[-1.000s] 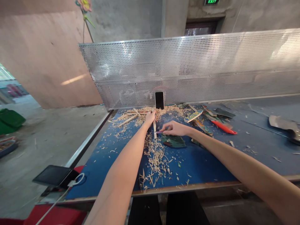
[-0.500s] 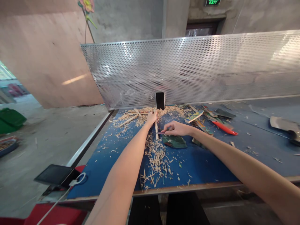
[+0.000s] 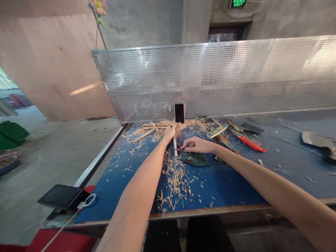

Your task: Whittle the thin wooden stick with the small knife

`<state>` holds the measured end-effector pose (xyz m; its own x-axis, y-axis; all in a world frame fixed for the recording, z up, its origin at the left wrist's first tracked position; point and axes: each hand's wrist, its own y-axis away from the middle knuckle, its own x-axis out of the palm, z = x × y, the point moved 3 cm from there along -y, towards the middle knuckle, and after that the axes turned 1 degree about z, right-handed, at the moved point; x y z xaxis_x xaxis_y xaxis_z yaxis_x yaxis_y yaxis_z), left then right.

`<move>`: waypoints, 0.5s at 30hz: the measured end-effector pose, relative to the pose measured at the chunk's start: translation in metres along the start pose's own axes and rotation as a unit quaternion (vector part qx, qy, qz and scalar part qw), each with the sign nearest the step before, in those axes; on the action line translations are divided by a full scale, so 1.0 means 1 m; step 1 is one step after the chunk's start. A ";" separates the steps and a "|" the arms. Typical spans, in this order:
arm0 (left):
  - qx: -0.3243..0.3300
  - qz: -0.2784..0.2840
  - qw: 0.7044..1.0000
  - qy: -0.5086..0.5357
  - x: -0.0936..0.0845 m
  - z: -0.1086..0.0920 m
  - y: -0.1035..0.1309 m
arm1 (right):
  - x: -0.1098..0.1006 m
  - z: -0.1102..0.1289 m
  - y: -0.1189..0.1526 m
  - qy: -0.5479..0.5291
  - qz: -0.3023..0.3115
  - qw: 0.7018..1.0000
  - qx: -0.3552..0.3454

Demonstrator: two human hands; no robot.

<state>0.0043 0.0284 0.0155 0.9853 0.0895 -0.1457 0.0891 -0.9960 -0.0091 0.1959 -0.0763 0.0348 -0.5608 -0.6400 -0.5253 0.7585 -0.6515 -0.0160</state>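
My left hand [image 3: 170, 133] is closed around the upper end of a pale wooden stick [image 3: 175, 146], which points down toward me over the blue table top. My right hand [image 3: 194, 145] pinches a small thin knife [image 3: 180, 149]; its blade lies across the stick near the lower end. Curled wood shavings [image 3: 176, 178] are heaped below the stick and spread toward the near edge. Just under my right hand lies a dark green flat piece [image 3: 195, 159]. The fingertips of my left hand are partly hidden.
A phone [image 3: 179, 113] stands against the perforated metal screen [image 3: 157, 80]. More sticks [image 3: 144, 135] and shavings lie at the back left. On the right are painted wood scraps [image 3: 217, 131], a red-handled tool [image 3: 252, 144] and a curved sheet [image 3: 317, 140]. A tablet [image 3: 60, 196] sits at the left corner.
Both hands stay in nearly the same place on the stick. The knife shows only a very slight shift, and the view has tilted a little.
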 end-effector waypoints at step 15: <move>0.006 0.003 1.000 -0.007 0.001 0.003 -0.003 | 0.001 -0.003 -0.001 -0.003 -0.013 1.000 -0.007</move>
<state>0.0043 0.0317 0.0125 0.9837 0.0837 -0.1591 0.0816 -0.9965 -0.0200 0.1958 -0.0754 0.0313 -0.5829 -0.6250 -0.5193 0.7480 -0.6623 -0.0424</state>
